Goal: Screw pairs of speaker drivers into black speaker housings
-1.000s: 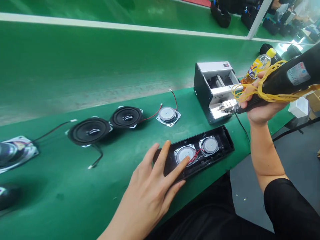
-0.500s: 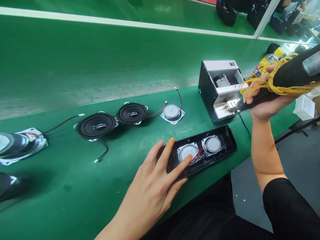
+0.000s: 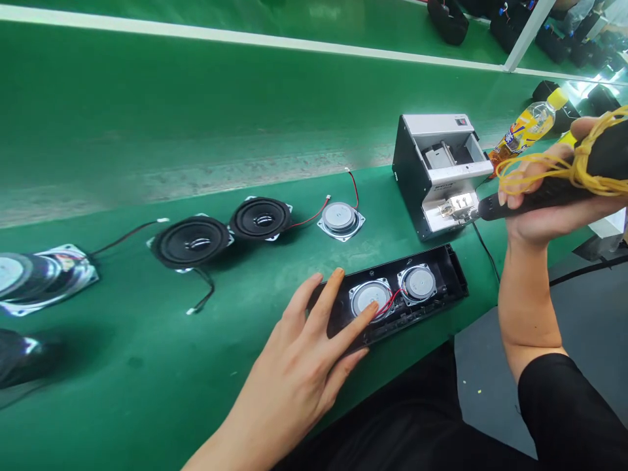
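My left hand lies with spread fingers over the left end of a long black speaker housing. Its index fingertip rests on the larger speaker set inside; a smaller speaker sits to its right, with red wires between them. My right hand is wrapped around a black electric screwdriver with yellow bands tied about it. The screwdriver's tip is at the metal outlet of a silver-and-black screw feeder; whether a screw is on the tip cannot be made out.
Two black-coned speakers and a small face-down speaker with wire leads lie behind the housing. Another speaker is at the far left. Behind the feeder stands a yellow-capped bottle. A raised green ledge with a white edge runs along the back.
My right hand and the screwdriver have shifted right and slightly down, the tip staying near the feeder's outlet. My left hand keeps its place on the housing. The view has shifted slightly.
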Demonstrator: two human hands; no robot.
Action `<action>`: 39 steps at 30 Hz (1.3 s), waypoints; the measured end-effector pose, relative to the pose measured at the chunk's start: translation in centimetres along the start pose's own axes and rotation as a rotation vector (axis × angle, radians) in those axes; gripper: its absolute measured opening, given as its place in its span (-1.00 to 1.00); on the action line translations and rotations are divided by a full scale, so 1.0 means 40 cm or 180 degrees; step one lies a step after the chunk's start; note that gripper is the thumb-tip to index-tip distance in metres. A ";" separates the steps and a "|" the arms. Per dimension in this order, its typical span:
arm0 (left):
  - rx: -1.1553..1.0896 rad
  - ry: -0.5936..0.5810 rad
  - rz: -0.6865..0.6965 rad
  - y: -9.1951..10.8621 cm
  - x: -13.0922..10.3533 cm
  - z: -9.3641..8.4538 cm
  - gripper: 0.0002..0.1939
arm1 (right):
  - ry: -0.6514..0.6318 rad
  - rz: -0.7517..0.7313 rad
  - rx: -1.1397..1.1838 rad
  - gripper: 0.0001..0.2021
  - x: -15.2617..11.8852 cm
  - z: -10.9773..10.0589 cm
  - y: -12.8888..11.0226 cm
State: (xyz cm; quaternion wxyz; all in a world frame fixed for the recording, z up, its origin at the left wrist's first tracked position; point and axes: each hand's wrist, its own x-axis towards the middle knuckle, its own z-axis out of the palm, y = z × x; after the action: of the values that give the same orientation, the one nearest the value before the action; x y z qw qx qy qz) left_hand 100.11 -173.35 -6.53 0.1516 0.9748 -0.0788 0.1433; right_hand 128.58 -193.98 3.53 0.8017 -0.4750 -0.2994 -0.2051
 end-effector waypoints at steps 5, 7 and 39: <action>-0.0117 0.0075 -0.0042 0.007 0.002 0.005 -0.43 | -0.0061 0.0094 -0.0267 -0.31 0.009 0.020 0.038; -0.0174 0.0068 -0.0077 0.011 0.003 0.004 -0.48 | 0.0049 0.0053 -0.0261 -0.20 0.007 0.020 0.056; -0.0214 0.0156 -0.0050 0.013 0.011 0.006 -0.51 | 0.0134 -0.0027 -0.0212 -0.16 0.028 0.006 0.053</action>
State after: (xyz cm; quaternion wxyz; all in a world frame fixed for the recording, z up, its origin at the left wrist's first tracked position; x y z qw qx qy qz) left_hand 100.49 -173.97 -6.47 0.1873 0.9660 -0.0721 0.1632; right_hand 130.64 -192.83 3.02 0.7907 -0.4957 -0.2775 -0.2282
